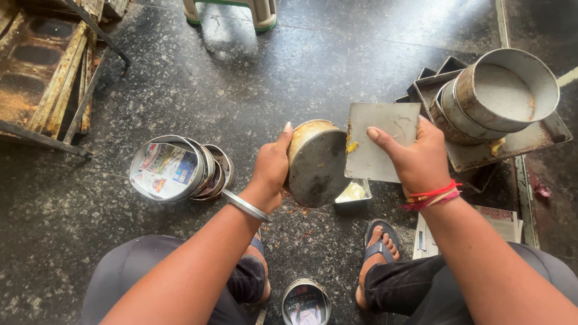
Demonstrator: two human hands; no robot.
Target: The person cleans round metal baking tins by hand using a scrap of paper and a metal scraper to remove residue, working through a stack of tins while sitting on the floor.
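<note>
My left hand (pixel 271 167) grips a round metal cake tin (pixel 316 165) by its rim, tipped on its side with the dark base facing me. My right hand (pixel 418 157) holds a flat rectangular metal scraper (pixel 376 135) against the tin's right edge; a bit of yellow residue sticks where they meet. A small rectangular tin with pale yellow stuff (pixel 353 193) sits on the floor just under the round tin.
Several paper-lined round tins (pixel 168 168) lie stacked on their sides at left. Round tins (pixel 503 90) rest on square trays (pixel 518 141) at right. Another lined tin (pixel 306 303) sits between my sandalled feet, papers (pixel 503 222) by my right knee, a rusty rack (pixel 42 72) far left, a stool (pixel 232 12) ahead.
</note>
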